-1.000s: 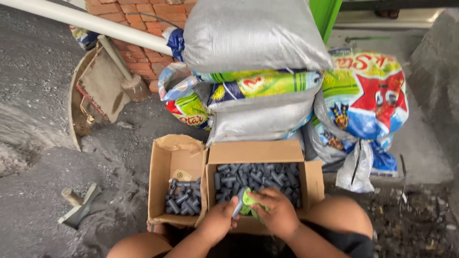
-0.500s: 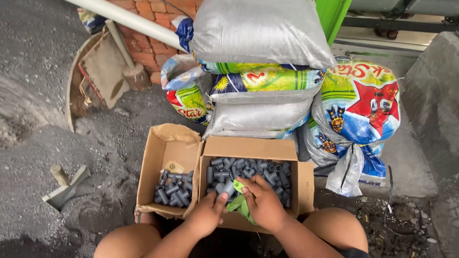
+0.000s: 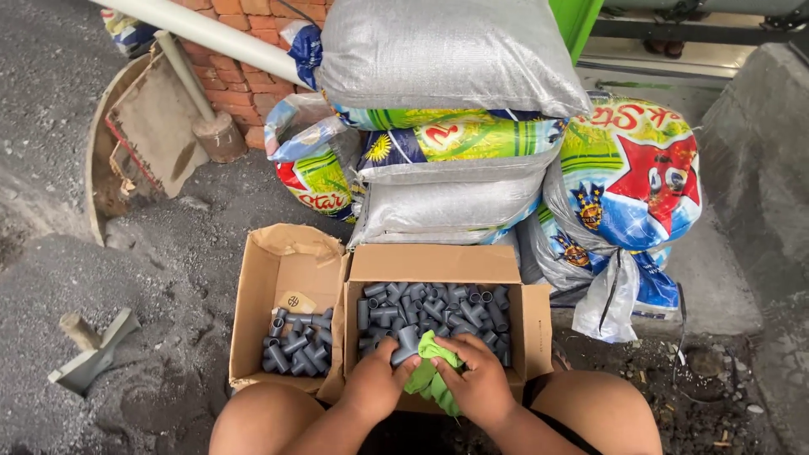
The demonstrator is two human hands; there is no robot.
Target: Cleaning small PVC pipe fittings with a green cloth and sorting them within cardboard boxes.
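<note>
Matt grey plastic tee fitting (image 3: 406,341) against soft, crumpled green cloth (image 3: 431,371); more smooth grey plastic fittings (image 3: 438,305) in a plain brown corrugated cardboard box (image 3: 438,263), dull and creased; woven plastic sacks (image 3: 447,59), grey with a faint sheen, others glossy and printed; rough red brick wall (image 3: 253,59); smooth white plastic pipe (image 3: 194,29); coarse, gritty dark gravel ground (image 3: 50,253)

Colourful sacks (image 3: 472,160) behind two cartons (image 3: 438,265)
</note>
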